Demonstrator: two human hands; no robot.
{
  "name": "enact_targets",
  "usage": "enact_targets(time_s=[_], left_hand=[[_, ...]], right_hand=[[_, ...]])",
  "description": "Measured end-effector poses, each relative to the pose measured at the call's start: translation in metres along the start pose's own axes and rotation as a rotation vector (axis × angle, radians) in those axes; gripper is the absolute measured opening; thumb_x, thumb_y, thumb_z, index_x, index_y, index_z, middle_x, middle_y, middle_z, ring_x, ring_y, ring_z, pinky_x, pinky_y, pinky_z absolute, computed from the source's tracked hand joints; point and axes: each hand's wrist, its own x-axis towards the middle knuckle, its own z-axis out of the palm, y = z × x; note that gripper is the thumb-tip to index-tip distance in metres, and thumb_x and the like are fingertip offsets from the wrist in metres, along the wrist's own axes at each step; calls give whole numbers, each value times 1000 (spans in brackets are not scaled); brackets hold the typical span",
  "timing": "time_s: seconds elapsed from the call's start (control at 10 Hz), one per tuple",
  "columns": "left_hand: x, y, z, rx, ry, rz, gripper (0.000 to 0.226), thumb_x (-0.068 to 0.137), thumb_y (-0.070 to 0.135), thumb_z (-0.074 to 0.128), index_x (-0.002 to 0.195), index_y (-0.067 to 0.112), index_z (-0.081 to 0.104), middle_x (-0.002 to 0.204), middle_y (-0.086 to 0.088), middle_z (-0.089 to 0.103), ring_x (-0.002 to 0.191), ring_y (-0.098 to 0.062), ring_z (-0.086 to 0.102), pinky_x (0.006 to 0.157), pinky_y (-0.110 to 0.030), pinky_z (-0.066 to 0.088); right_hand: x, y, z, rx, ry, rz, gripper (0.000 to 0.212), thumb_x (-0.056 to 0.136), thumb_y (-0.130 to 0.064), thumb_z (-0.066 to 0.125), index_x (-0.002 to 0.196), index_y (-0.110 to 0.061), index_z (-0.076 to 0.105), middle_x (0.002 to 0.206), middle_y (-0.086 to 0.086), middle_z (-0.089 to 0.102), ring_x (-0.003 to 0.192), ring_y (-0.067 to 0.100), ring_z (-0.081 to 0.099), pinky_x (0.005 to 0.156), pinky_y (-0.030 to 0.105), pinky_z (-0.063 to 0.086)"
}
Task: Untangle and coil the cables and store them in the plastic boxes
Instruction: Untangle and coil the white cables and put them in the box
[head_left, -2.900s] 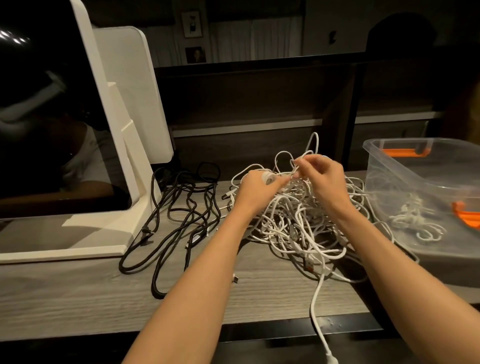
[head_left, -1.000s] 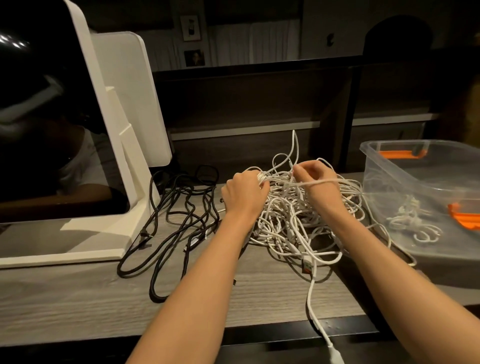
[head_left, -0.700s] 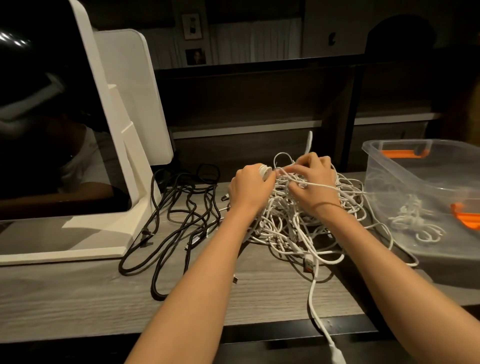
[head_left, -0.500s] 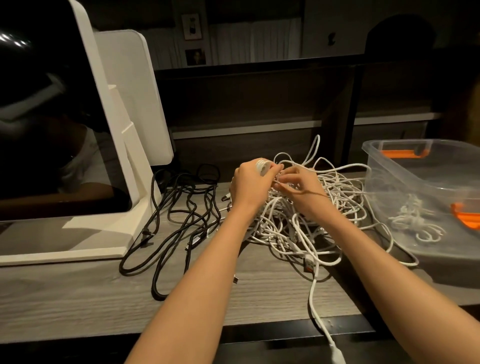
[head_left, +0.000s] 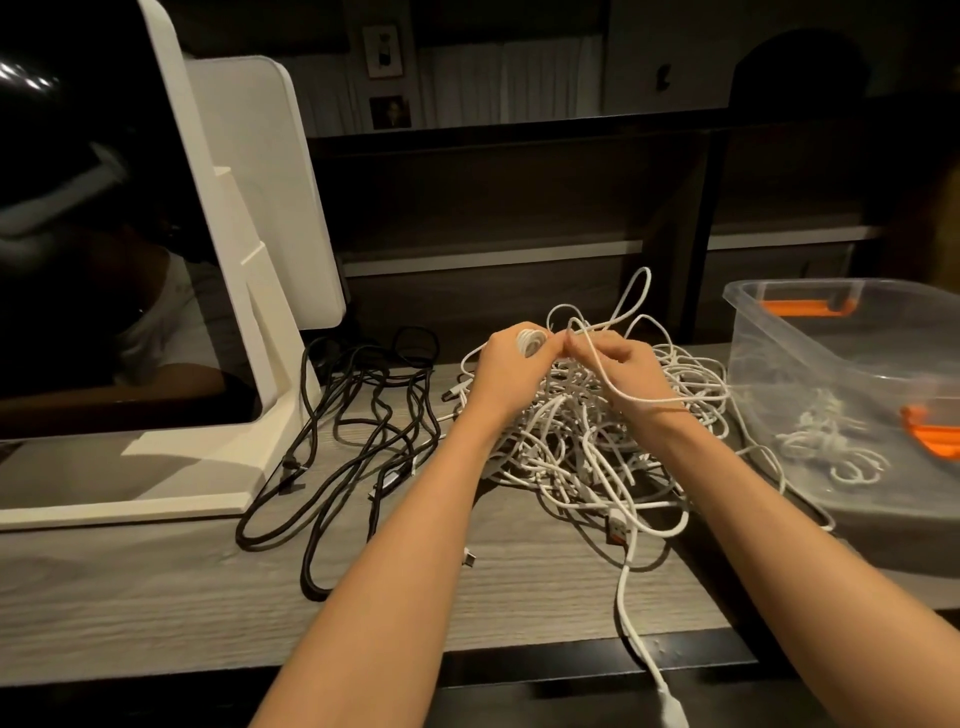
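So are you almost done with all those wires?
Not nearly. One white bundle already sits in the plastic box. The left hand grips a small coil while the right hand pinches a strand. The white tangle and black cables remain.

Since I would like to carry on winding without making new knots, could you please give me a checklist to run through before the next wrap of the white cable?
1. Small white coil of cable held in the left hand: ok, grip curled round it.
2. Free white strand pinched by the right hand: ok.
3. That strand clear of the tangled white cable pile: not ok, it runs back into the pile.
4. Black cables apart from the white pile: cannot tell, they lie close.
5. Clear plastic box with orange handles open and within reach: ok.
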Motion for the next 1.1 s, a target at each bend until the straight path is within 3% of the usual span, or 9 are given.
enact_targets(time_s=[0.1, 0.2, 0.3, 0.5, 0.6, 0.7, 0.8, 1.0, 1.1], left_hand=[[-2, 1, -4, 24, -92, 4, 25, 95, 27, 60, 94, 5, 73, 68, -1, 59, 56, -4, 49, 54, -14, 38], [-5, 0, -3, 95, -258, 24, 14, 89, 23, 68, 99, 16, 74, 84, 0, 70, 67, -5, 62, 64, -20, 50], [-4, -5, 4, 217, -244, -6, 4, 84, 28, 73, 86, 25, 74, 83, 0, 72, 77, -15, 67, 79, -41, 56], [1, -15, 0, 624, -65, -152, 31, 86, 49, 66, 90, 19, 69, 79, 2, 65, 76, -17, 61, 63, -31, 42], [1, -15, 0, 341, 14, -156, 31, 87, 43, 65, 73, 15, 66, 63, 2, 59, 62, -18, 56, 61, -32, 42], [-1, -3, -3, -24, 87, -183, 35, 95, 40, 57, 80, 12, 71, 53, 6, 49, 49, -8, 44, 53, -26, 38], [-3, 6, -6, -191, -20, -273, 43, 98, 47, 50, 90, 10, 68, 53, 9, 39, 45, -5, 33, 45, -18, 28], [-5, 9, -7, -462, -96, -265, 29, 102, 36, 45, 95, 12, 59, 52, 8, 34, 42, -4, 26, 45, -18, 22], [-5, 9, -12, -553, -80, -295, 30, 102, 40, 44, 96, 13, 56, 51, 9, 35, 41, -4, 26, 48, -21, 21]], right_hand=[[0, -5, -3, 134, 88, 19, 25, 97, -9, 50, 80, -18, 65, 81, 1, 61, 68, -1, 60, 67, 17, 48], [-16, -34, -3, 206, 148, -25, 30, 99, -5, 43, 76, -16, 59, 67, -5, 56, 50, -10, 55, 53, 5, 42], [-16, -31, -4, 250, 184, -51, 30, 101, -9, 41, 78, -13, 61, 55, -12, 60, 53, -4, 57, 57, 8, 44], [-13, -32, -10, 617, 266, -78, 17, 103, -20, 39, 102, -15, 55, 105, 4, 68, 104, 16, 67, 79, 26, 55], [-8, -22, -13, 574, 250, 7, 23, 102, -21, 41, 122, -10, 45, 114, 4, 62, 105, 10, 63, 82, 26, 56], [-8, -15, 0, 204, 252, 45, 13, 99, -20, 50, 102, -9, 46, 92, 10, 61, 78, 13, 59, 65, 14, 50], [-11, -17, 10, -126, 247, -73, 26, 93, -27, 60, 79, -6, 54, 66, 1, 51, 60, 11, 48, 56, 13, 39], [-16, -11, 6, -609, -3, -261, 18, 87, -36, 64, 100, -23, 66, 102, 1, 50, 104, 15, 42, 91, 33, 34], [-14, -10, 5, -706, 68, -246, 22, 89, -36, 62, 101, -19, 70, 110, 6, 47, 111, 20, 37, 95, 36, 27]])
